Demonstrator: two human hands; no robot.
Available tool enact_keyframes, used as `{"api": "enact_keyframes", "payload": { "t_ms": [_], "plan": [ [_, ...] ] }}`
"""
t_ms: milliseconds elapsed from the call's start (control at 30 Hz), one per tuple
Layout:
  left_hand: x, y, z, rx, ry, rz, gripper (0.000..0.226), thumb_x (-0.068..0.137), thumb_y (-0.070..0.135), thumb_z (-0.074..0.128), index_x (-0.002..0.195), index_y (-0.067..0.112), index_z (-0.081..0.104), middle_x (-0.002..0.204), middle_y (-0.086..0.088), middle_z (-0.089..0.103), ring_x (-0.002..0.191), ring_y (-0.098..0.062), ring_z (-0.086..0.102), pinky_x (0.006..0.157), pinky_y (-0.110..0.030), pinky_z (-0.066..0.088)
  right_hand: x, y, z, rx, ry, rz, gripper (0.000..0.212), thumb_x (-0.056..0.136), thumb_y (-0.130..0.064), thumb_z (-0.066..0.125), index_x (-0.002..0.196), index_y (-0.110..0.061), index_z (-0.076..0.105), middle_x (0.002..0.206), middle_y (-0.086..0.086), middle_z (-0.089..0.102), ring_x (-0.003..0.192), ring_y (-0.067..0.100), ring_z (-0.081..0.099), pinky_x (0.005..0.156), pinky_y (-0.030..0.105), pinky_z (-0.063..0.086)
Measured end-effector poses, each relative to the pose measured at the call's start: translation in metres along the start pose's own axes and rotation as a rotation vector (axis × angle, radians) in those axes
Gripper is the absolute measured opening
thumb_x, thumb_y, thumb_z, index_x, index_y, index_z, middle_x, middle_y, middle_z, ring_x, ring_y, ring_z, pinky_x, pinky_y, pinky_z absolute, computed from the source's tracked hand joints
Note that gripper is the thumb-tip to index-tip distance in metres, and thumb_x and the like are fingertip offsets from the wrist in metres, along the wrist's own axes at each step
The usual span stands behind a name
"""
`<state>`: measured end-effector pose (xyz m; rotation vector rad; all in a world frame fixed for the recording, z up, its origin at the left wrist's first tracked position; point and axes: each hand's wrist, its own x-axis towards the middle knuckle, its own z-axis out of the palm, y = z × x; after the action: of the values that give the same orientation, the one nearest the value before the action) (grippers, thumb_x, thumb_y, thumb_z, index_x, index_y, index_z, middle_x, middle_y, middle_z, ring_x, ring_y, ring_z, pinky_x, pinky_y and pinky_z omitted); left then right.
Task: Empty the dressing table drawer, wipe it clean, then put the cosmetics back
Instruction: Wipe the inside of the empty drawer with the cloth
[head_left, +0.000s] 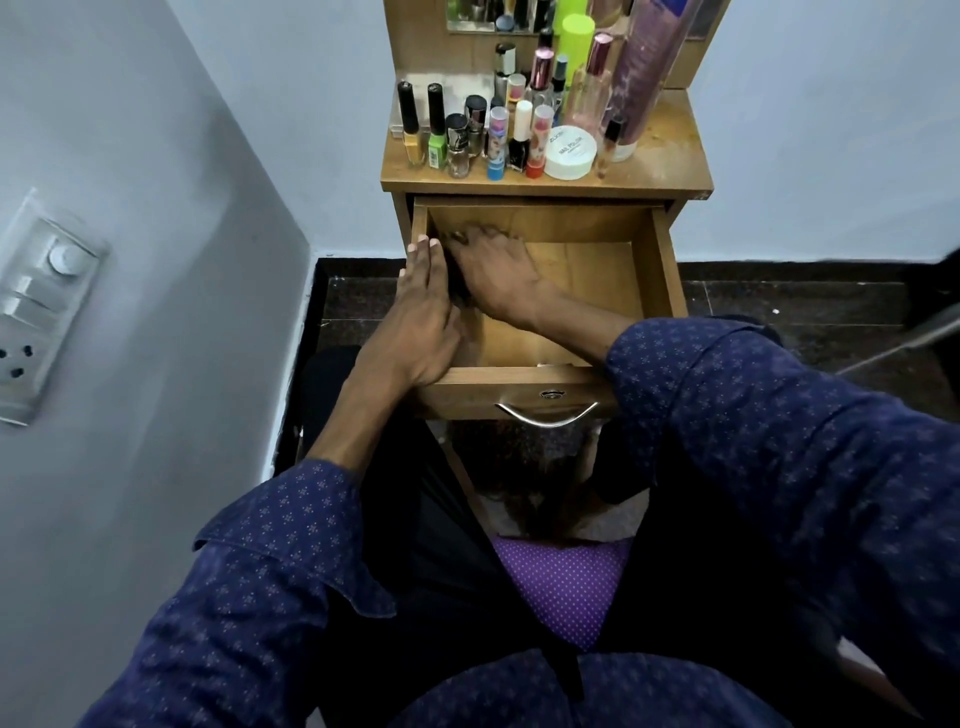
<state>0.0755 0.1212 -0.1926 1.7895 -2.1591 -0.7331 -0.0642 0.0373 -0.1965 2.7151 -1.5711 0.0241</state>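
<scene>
Drawer (660, 270) of a small wooden dressing table (670, 171), pulled fully out toward the seated person, its wooden floor bare over the right and near parts. The left hand (415, 322) lies along the drawer's left wall, fingers straight and together, fingertips reaching the rear of that wall and the heel near the front left corner; it is released and grasps nothing. The right hand (493, 270) crosses over from the right and lies palm down inside the drawer at its rear left corner, fingers spread and blurred; a dark patch shows beneath it, just beside the left hand, but whether this is a cloth or shadow, and whether the fingers grasp anything, cannot be told. A curved metal handle (548, 415) and a small keyhole sit on the drawer front. The cosmetics (467, 135) stand upright on the tabletop behind the drawer: nail polish bottles in a row at the left, a round white jar (570, 153) near the front edge, taller perfume bottles, a lime green can (576, 36) and a tall clear bottle (647, 67) toward the rear right. Both forearms wear dark blue patterned sleeves (753, 415). A switch plate (36, 306) is mounted on the wall at left.
</scene>
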Motion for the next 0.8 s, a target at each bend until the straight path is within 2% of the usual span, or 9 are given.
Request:
{"api": "enact_keyframes", "payload": {
  "t_ms": [100,167,300,400,500,567,600,700,800],
  "plan": [
    [0.0,-0.003,-0.001,0.008,-0.011,0.002,0.074,0.109,0.014,0.035,0.164,0.001,-0.013,0.172,-0.018,-0.021,0.161,-0.026,-0.018,0.13,-0.035,-0.009,-0.008,0.03,-0.001,0.041,-0.028,0.096,0.041,0.103,-0.02,0.049,0.143,-0.022,0.054,0.136,0.018,0.057,0.114,0.039,0.062,0.091,0.048,0.055],
    [0.001,-0.003,-0.001,0.006,-0.015,-0.005,0.073,0.11,0.015,0.035,0.164,0.0,-0.013,0.172,-0.018,-0.021,0.16,-0.027,-0.019,0.131,-0.036,-0.008,-0.021,0.062,-0.001,0.041,-0.092,0.143,0.04,0.103,-0.022,0.048,0.143,-0.021,0.054,0.136,0.018,0.056,0.114,0.041,0.062,0.091,0.049,0.053],
    [0.0,-0.002,-0.001,-0.001,-0.01,0.003,0.071,0.111,0.016,0.033,0.164,0.0,-0.012,0.172,-0.019,-0.021,0.16,-0.028,-0.018,0.131,-0.037,-0.008,-0.062,0.115,0.001,0.009,-0.099,0.234,0.046,0.106,-0.024,0.045,0.151,-0.02,0.045,0.147,0.021,0.046,0.125,0.047,0.051,0.102,0.053,0.047],
    [-0.002,-0.003,-0.001,-0.011,0.004,-0.003,0.071,0.111,0.016,0.033,0.164,0.0,-0.011,0.172,-0.018,-0.019,0.161,-0.028,-0.017,0.131,-0.036,-0.006,-0.077,0.111,-0.006,-0.035,-0.201,0.193,0.044,0.107,-0.021,0.041,0.151,-0.019,0.044,0.144,0.02,0.046,0.127,0.045,0.051,0.106,0.051,0.046],
    [-0.001,-0.003,-0.001,-0.015,0.008,-0.004,0.07,0.111,0.017,0.032,0.164,0.0,-0.01,0.173,-0.018,-0.018,0.161,-0.027,-0.016,0.132,-0.038,-0.005,-0.095,0.099,-0.012,-0.092,-0.35,0.127,0.038,0.108,-0.027,0.046,0.144,-0.017,0.05,0.136,0.016,0.054,0.118,0.036,0.057,0.097,0.042,0.05],
    [0.001,-0.004,-0.001,-0.006,0.004,-0.005,0.07,0.111,0.017,0.033,0.164,0.0,-0.01,0.173,-0.017,-0.019,0.161,-0.027,-0.017,0.132,-0.039,-0.005,-0.105,0.097,-0.014,-0.106,-0.523,0.11,0.029,0.105,-0.023,0.055,0.132,-0.015,0.06,0.129,0.011,0.062,0.109,0.028,0.061,0.09,0.035,0.05],
    [0.001,-0.004,0.0,-0.003,0.002,-0.007,0.071,0.111,0.017,0.033,0.164,0.001,-0.01,0.173,-0.017,-0.019,0.161,-0.027,-0.018,0.132,-0.039,-0.005,-0.108,0.097,-0.017,-0.079,-0.583,0.128,0.028,0.103,-0.021,0.059,0.13,-0.017,0.063,0.129,0.01,0.064,0.11,0.028,0.062,0.091,0.035,0.05],
    [0.001,-0.003,-0.001,-0.006,0.015,-0.003,0.07,0.111,0.017,0.033,0.165,0.001,-0.009,0.173,-0.017,-0.017,0.161,-0.027,-0.015,0.132,-0.038,-0.004,-0.111,0.099,-0.025,0.041,-0.622,0.151,0.031,0.096,-0.017,0.07,0.127,-0.021,0.068,0.13,0.005,0.064,0.118,0.028,0.061,0.093,0.035,0.05],
    [0.001,-0.001,-0.003,-0.025,0.02,-0.015,0.07,0.111,0.018,0.033,0.165,0.0,-0.007,0.174,-0.018,-0.013,0.162,-0.027,-0.013,0.132,-0.039,-0.002,-0.098,0.084,-0.031,0.247,-0.642,0.12,0.019,0.091,-0.013,0.074,0.109,-0.021,0.074,0.111,0.0,0.067,0.105,0.023,0.063,0.078,0.029,0.048]
  ]
}}
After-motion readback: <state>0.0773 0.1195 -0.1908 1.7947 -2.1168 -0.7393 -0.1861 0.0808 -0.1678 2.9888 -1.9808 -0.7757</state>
